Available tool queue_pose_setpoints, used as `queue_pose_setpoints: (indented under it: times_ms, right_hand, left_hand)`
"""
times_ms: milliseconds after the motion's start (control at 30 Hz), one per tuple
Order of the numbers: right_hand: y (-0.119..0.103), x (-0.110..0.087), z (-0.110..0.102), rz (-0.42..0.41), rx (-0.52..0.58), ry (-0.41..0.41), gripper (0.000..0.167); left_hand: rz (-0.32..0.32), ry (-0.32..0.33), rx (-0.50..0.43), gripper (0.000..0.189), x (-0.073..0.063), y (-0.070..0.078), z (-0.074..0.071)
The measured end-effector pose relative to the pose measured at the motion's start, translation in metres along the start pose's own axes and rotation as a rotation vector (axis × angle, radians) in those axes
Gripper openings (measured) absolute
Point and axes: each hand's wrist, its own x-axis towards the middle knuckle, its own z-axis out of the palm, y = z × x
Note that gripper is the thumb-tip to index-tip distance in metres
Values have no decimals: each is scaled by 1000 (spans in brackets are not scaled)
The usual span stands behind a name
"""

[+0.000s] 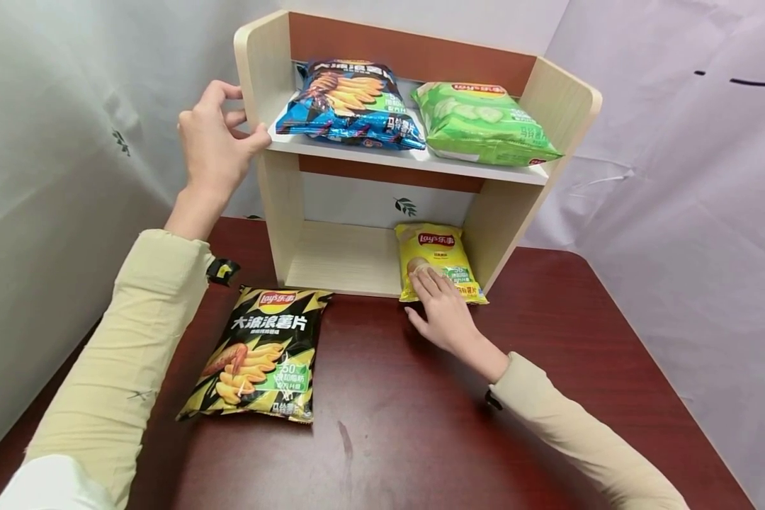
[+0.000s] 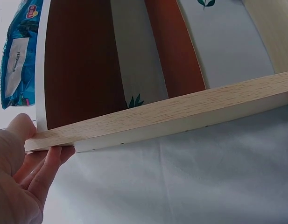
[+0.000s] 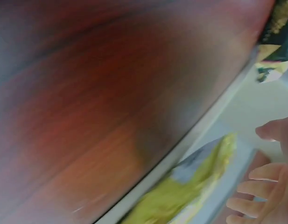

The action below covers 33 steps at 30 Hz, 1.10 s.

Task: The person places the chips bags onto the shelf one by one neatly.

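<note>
My left hand point(image 1: 219, 138) grips the left side panel point(image 2: 134, 114) of a two-tier wooden shelf, thumb at the front edge and fingers around the outside. Low on the right, my right hand point(image 1: 443, 308) has its fingers extended over a yellow bag of Lay's potato chips point(image 1: 430, 244). That bag lies in the shelf's lower compartment, against the right side. Part of its lower front is hidden by the fingers. In the right wrist view, the right hand point(image 3: 270, 186) is spread beside the yellow bag point(image 3: 181, 198).
On the upper board lie a blue chip bag point(image 1: 357, 106) at left and a green chip bag point(image 1: 484, 124) at right. A black-and-yellow chip bag point(image 1: 258, 354) lies on the dark red table point(image 1: 370, 439), in front of the shelf's left side. White curtain point(image 1: 676, 177) surrounds the table.
</note>
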Motion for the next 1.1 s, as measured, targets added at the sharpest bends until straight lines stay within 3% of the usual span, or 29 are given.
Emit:
queue_pose_setpoints:
  times_ms: [200,667,833,1100]
  right_hand:
    - [-28,11,-10,-45,48,52,62]
    - [-92,16,-19,-189,99,47,67]
    - [-109,17,-16,-331,110,78,64]
    - [-142,16,-9,-677,-18,54,54]
  left_hand:
    - [1,1,-16,42,0,1,2]
    - [23,-11,-23,41,0,3,9]
    - [2,1,-24,41,0,-1,6]
    - [-8,-2,-9,42,-1,-3,4]
